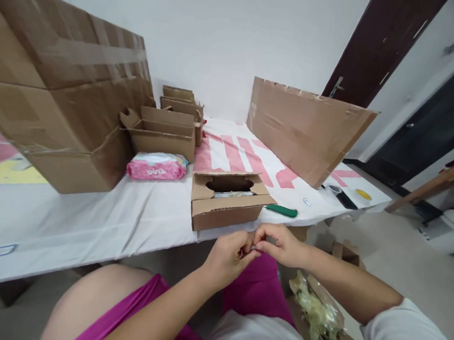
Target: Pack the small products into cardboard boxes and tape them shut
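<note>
Left hand [228,254] and right hand [281,247] pinch near table's front edge [139,247]

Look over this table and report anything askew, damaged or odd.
The large cardboard sheet standing on the right of the table has a ragged, notched top edge, as if torn. A green tool lies close to the table's front edge, beside the open box, where it might get knocked off.

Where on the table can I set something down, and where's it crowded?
The widest bare patch is white cloth left of the front open box, before the pink pack. Another, pink-striped, lies between that box and the cardboard panel. Rear left is crowded with cartons and open boxes; a green handle lies right of that box.
</note>
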Tool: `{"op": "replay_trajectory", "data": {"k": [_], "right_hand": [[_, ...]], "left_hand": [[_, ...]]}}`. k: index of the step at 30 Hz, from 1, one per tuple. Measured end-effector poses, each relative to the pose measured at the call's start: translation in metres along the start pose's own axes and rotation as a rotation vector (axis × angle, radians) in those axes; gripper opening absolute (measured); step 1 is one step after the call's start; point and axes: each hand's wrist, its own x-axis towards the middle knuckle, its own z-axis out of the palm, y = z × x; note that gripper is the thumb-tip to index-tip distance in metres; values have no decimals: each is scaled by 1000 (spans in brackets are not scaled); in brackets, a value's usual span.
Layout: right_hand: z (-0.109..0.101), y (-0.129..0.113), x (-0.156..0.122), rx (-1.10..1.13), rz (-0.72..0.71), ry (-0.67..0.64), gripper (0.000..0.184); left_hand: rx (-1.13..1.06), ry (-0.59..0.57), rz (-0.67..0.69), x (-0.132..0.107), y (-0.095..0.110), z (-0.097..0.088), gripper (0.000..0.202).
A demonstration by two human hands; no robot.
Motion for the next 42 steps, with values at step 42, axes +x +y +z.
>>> {"op": "replay_trajectory", "data": {"k": [42], "right_hand": [[-172,249,-50,-502,852,500,32]], "left_hand": [[417,-219,259,0,-8,12,9]]}}
